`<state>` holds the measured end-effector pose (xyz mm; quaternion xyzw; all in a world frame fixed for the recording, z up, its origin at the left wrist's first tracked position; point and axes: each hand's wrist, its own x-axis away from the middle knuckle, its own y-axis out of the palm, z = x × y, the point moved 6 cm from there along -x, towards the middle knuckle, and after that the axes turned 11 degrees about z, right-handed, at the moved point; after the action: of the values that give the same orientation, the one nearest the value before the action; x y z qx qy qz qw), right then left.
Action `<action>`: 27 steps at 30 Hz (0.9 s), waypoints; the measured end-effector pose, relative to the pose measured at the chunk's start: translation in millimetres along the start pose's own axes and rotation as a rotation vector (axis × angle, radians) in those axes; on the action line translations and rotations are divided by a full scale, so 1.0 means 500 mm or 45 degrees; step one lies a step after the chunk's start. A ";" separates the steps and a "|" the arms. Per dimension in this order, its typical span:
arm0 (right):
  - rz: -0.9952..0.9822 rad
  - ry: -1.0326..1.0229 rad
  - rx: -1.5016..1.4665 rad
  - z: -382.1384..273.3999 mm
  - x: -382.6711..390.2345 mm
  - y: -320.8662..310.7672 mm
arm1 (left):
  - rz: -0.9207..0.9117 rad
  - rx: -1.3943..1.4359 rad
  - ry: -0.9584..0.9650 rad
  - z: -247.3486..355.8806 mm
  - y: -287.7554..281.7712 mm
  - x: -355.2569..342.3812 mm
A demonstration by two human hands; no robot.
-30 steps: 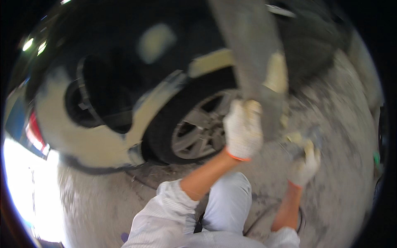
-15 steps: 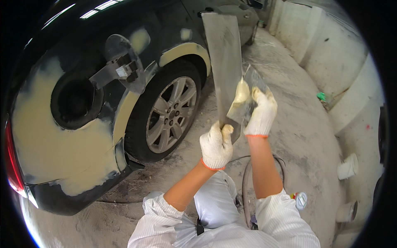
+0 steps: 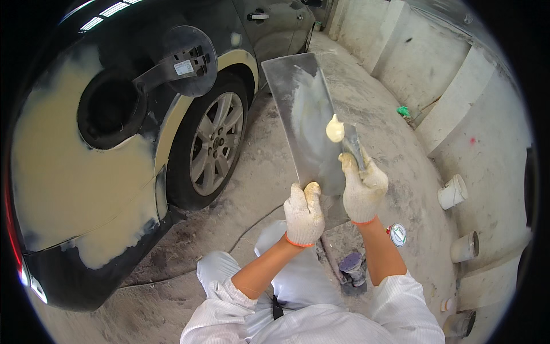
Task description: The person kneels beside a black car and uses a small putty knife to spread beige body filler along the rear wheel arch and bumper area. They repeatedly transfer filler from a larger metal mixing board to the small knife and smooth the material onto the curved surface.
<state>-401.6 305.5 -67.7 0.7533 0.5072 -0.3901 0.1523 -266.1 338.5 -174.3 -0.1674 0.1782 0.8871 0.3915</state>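
Two flat tools meet right of centre in the frame: a broad grey plate (image 3: 292,106) and a small spreader (image 3: 356,148). The left hand (image 3: 304,213), gloved, grips the plate at its lower end, thumb over the face; the right hand (image 3: 365,184), likewise gloved, is closed around the spreader just beside the plate's right edge. One second earlier the spreader is low at right, well apart from the plate; half a second earlier it overlaps the plate's right side, cream paste on its blade. Now the plate's face is turned more toward the viewer, showing a pale smear (image 3: 312,100), and the cream paste (image 3: 334,129) forms one compact lump where plate and spreader meet; which of them bears it cannot be told. This suggests that the paste is being gathered or worked between the tools, away from the car. At left, cream patches (image 3: 74,172) cover much of the dark car body (image 3: 69,278), below and beside an open round flap (image 3: 197,71); neither tool touches them.
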 end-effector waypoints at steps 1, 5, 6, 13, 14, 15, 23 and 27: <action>-0.066 -0.078 0.082 -0.003 0.010 0.004 | 0.059 0.021 0.015 0.002 -0.008 -0.005; -0.334 -0.195 0.346 0.024 0.000 0.015 | 0.074 -0.004 -0.040 -0.025 -0.006 -0.057; -0.336 -0.202 0.360 0.036 -0.012 0.015 | 0.055 -0.015 -0.032 -0.030 -0.001 -0.071; 0.025 -1.078 0.278 0.046 -0.073 0.026 | 0.105 -0.134 0.020 -0.036 0.039 -0.122; -0.010 -1.090 0.248 0.056 -0.080 0.039 | 0.124 -0.151 0.063 -0.037 0.045 -0.128; -0.052 -1.088 0.233 0.067 -0.088 0.055 | 0.115 -0.157 0.054 -0.046 0.054 -0.138; -0.321 -0.874 -0.081 0.199 -0.164 0.201 | 0.286 -0.396 0.681 -0.066 0.117 -0.270; -0.006 0.079 -0.554 0.322 -0.262 0.285 | 0.551 -0.564 1.168 -0.019 0.108 -0.381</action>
<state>-369.4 57.8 -98.6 0.7130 0.5858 -0.2482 0.2947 -183.7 179.3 -89.8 -0.5746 0.1702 0.7996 0.0378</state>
